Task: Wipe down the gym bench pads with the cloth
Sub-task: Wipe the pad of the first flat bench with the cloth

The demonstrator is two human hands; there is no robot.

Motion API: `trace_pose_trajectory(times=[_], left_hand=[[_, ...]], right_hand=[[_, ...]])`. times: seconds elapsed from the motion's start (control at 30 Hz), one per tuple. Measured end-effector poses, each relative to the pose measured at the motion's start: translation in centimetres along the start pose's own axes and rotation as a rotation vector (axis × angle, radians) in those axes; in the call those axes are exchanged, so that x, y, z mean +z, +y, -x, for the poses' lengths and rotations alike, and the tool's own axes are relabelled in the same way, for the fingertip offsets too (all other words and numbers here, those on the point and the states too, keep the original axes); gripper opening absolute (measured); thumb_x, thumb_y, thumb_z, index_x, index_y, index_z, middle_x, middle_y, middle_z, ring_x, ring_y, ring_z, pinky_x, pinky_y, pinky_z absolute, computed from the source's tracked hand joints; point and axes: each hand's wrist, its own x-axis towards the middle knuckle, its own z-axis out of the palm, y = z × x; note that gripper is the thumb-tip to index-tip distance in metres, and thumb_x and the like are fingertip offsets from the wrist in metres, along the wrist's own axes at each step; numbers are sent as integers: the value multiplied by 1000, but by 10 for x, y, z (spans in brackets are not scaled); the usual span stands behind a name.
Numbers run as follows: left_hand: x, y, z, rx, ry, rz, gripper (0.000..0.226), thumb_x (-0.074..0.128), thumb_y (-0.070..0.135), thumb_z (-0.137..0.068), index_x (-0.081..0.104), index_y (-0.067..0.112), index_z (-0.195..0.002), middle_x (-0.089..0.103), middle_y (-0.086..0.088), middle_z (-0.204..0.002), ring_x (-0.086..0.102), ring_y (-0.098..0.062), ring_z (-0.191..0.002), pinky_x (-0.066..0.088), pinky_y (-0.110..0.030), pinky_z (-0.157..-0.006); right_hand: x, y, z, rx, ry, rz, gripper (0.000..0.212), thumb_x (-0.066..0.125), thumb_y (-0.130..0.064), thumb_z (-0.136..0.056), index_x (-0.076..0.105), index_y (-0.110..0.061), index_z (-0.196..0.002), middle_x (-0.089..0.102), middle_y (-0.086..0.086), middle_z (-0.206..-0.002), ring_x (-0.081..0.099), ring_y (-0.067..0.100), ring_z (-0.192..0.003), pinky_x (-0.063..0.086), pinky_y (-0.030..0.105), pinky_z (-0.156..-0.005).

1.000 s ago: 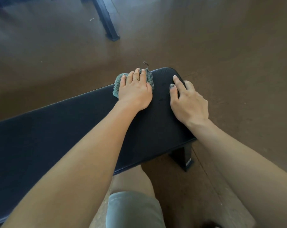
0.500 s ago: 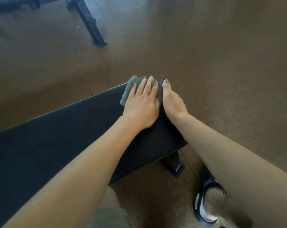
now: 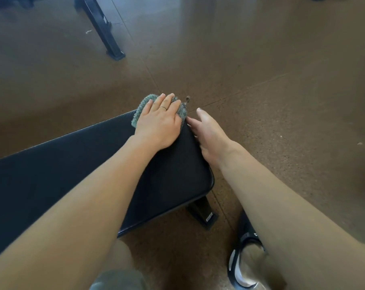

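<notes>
The floor is seen as a brown, speckled surface with seams running across it; the dark foot of another frame stands on it at the upper left, well apart from the work.

The counter, a long black padded gym bench, runs from the lower left to its rounded end near the middle of the view. One black support leg is visible under that end. No wet streak or dust line can be made out on the pad, so wiped and unwiped areas cannot be told apart by sight.

A shoe, black and white, is planted on the floor just beside the leg, and a knee in grey shorts is partly seen at the bottom edge.

The left hand is laid flat, fingers straight and together, pressing the cloth onto the far corner of the pad. The right hand rests at the end edge of the pad with fingers loosely extended and nothing held; its fingertips lie just beside the cloth.

The cloth, a green-grey textured piece, is bunched under the left hand at the far end corner, with a frayed loop sticking up past the edge.

Progress is judged as partial: wiping is under way at the end corner. The long stretch of pad to the left is judged still to need passes, though this cannot be confirmed.
</notes>
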Motion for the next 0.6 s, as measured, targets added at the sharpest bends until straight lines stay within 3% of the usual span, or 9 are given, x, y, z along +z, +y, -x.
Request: trace_pose_trajectory(times=[0.07, 0.13, 0.27, 0.37, 0.5, 0.6], left_hand=[[2, 9, 11, 2, 14, 14, 54, 19, 35, -109, 21, 28, -162, 4, 4, -172, -4, -15, -158, -5, -40, -128], [11, 17, 43, 63, 41, 5, 55, 19, 37, -109, 17, 28, -163, 1, 5, -172, -6, -14, -158, -6, -40, -128], [19, 18, 84, 169, 46, -14, 56, 18, 39, -109, 10, 29, -164, -2, 8, -171, -8, -11, -157, -9, -36, -127], [12, 6, 47, 176, 49, -20, 54, 20, 38, -108, 21, 33, -162, 6, 10, -171, -2, -10, -158, -6, -34, -126], [-1, -4, -19, 58, 34, 24, 47, 26, 34, -107, 45, 32, -150, 28, 6, -166, 16, -15, -155, 6, -37, -126], [-3, 1, -34, 6, 6, 9, 43, 26, 34, -106, 57, 28, -135, 45, 2, -153, 30, -21, -147, 14, -40, -123]], right_hand=[[3, 1, -2, 8, -1, 8, 61, 26, -58, -108, 59, -20, -141, 73, -2, -119, 70, 10, -107, 55, 27, -87], [2, 3, -4, 10, -33, -27, 63, 23, -58, -108, 68, -19, -126, 76, 2, -117, 73, 9, -103, 55, 24, -80], [-4, 4, -7, 25, -15, -110, 73, 26, -65, -104, 66, -11, -131, 75, 9, -122, 72, 19, -112, 54, 33, -93], [-3, 7, -17, 20, 1, -138, 74, 30, -68, -101, 65, -11, -135, 72, 12, -128, 67, 25, -121, 47, 41, -109], [-9, 7, -13, -1, 132, -180, 56, 37, -62, -104, 57, -21, -136, 71, 5, -122, 65, 22, -115, 51, 40, -99], [-20, 16, 0, 47, 93, -58, 57, 32, -64, -104, 60, -25, -133, 71, 5, -123, 66, 24, -116, 50, 44, -103]])
